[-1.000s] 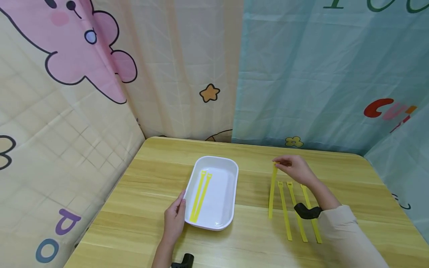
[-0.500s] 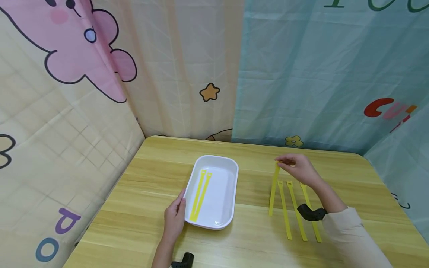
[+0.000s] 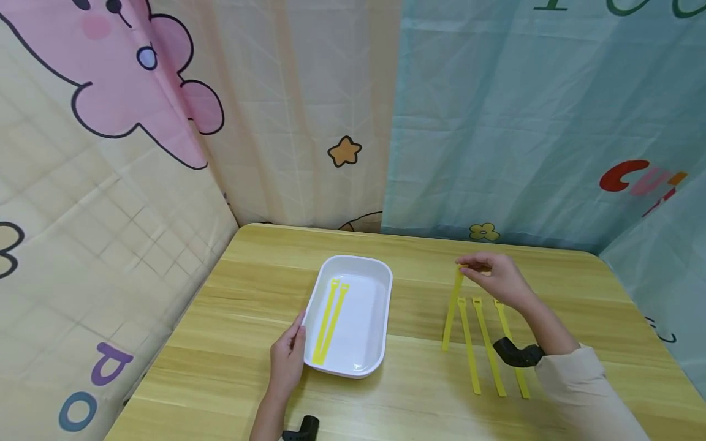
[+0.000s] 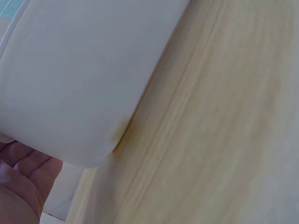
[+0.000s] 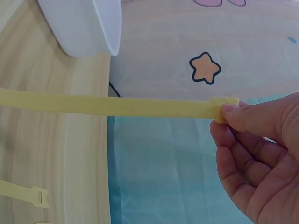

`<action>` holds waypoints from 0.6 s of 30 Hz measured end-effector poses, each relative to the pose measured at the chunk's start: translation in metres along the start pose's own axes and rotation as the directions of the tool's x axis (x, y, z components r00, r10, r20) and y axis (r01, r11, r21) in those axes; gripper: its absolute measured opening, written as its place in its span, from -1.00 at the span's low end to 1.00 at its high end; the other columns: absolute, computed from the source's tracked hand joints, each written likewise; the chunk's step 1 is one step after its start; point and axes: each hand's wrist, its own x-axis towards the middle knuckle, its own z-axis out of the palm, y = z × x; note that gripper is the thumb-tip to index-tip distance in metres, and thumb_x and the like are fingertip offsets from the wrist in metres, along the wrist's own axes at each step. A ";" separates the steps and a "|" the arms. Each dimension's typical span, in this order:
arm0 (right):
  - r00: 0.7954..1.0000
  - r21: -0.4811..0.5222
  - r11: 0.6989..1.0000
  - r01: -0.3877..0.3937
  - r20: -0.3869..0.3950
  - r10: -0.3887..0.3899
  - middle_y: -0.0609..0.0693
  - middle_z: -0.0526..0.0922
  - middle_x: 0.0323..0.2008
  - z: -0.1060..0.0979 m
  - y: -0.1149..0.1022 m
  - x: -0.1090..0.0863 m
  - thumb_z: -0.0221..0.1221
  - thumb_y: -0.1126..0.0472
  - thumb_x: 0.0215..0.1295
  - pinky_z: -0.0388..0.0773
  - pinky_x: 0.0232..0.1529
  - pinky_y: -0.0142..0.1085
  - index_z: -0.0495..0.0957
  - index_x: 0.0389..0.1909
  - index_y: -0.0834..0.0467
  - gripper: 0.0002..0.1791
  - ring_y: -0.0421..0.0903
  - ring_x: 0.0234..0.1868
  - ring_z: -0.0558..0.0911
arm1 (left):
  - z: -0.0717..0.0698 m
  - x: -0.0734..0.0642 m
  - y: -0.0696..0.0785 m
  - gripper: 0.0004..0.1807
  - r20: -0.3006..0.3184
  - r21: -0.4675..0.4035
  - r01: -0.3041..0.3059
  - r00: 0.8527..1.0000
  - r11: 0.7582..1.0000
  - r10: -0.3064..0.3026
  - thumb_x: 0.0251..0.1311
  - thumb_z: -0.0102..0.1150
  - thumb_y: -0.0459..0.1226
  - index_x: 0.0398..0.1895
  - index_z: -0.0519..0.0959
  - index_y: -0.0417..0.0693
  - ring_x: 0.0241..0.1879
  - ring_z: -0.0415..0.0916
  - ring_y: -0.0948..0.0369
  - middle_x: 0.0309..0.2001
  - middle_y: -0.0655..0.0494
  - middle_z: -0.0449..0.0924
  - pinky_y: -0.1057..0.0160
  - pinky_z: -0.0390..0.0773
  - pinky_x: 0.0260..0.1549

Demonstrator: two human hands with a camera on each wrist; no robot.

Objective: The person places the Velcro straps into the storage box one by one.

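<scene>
In the head view, my left hand (image 3: 288, 356) grips the left side of a white tray (image 3: 361, 331), thumb at the rim. The left wrist view shows its fingers (image 4: 35, 168) against the tray's outer wall (image 4: 84, 70). Two yellow cable ties (image 3: 332, 324) lie side by side in the tray. Over on the right, my right hand (image 3: 501, 283) pinches another yellow cable tie (image 3: 452, 309) by its slotted head, and the strip hangs down. In the right wrist view, thumb and forefinger cover part of that head. Three more cable ties (image 3: 488, 346) lie in a row beneath the right forearm.
The wood-grain table (image 3: 231, 343) backs onto printed curtains (image 3: 469, 122). A black wrist mount (image 3: 517, 353) on the right arm overlaps the rightmost tie. Another black mount (image 3: 302, 429) sits at the left wrist.
My right hand has shifted slightly to the right, and the lower end of the pinched cable tie has risen a little. My left hand and the tray have stayed put.
</scene>
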 end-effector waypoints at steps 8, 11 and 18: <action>1.000 -0.017 1.000 -0.013 -0.004 0.013 0.10 0.64 -0.20 -0.003 0.000 -0.004 0.15 0.28 0.25 0.55 -0.36 -0.35 0.60 -0.12 0.24 -0.78 -0.04 -0.27 0.60 | -0.002 -0.007 0.031 -0.64 0.012 0.011 -0.020 1.000 1.000 0.020 0.33 -0.13 -0.45 0.17 0.34 -0.44 0.10 0.34 0.01 0.17 -0.24 0.34 0.47 0.45 -0.16; 1.000 -0.016 1.000 0.000 -0.012 -0.001 0.11 0.64 -0.21 -0.004 0.000 -0.005 0.15 0.29 0.25 0.55 -0.38 -0.35 0.60 -0.12 0.25 -0.79 -0.02 -0.28 0.60 | -0.002 -0.007 0.034 -0.63 0.010 0.009 0.001 1.000 1.000 -0.001 0.33 -0.13 -0.45 0.17 0.34 -0.41 0.11 0.33 0.06 0.17 -0.21 0.34 0.45 0.44 -0.13; 0.999 -0.013 0.999 0.038 -0.029 -0.038 0.09 0.65 -0.24 -0.005 -0.004 -0.007 0.17 0.33 0.22 0.55 -0.41 -0.35 0.62 -0.17 0.23 -0.82 -0.07 -0.33 0.60 | -0.002 -0.008 0.036 -0.63 0.007 0.018 0.007 1.000 1.000 -0.007 0.33 -0.12 -0.44 0.17 0.35 -0.40 0.10 0.35 0.05 0.17 -0.20 0.34 0.48 0.44 -0.16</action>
